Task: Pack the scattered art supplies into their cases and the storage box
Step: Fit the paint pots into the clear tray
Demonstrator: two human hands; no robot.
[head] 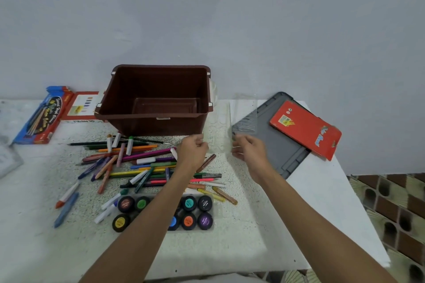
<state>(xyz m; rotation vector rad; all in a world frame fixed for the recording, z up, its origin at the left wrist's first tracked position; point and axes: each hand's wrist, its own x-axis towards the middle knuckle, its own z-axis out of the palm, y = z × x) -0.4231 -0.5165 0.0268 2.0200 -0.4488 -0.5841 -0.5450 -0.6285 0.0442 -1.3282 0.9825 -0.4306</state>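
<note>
Left hand (192, 148) and right hand (249, 149) each pinch a near edge of the clear plastic case (219, 126), fingers curled. Case is between brown box (156, 99) and grey lid (271, 145).

White speckled tabletop (253, 248) carries a brown plastic storage box (138, 124), grey plastic lid (276, 147), scattered coloured pens (142, 163), black-capped paint pots (204, 202) and a blue-red brush pack (41, 119).

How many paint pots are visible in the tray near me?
8. Back row: red pot, green pot, teal pot, black pot. Front row: yellow pot, blue pot, orange pot, purple pot. The left forearm crosses the tray, so more may be hidden.
</note>
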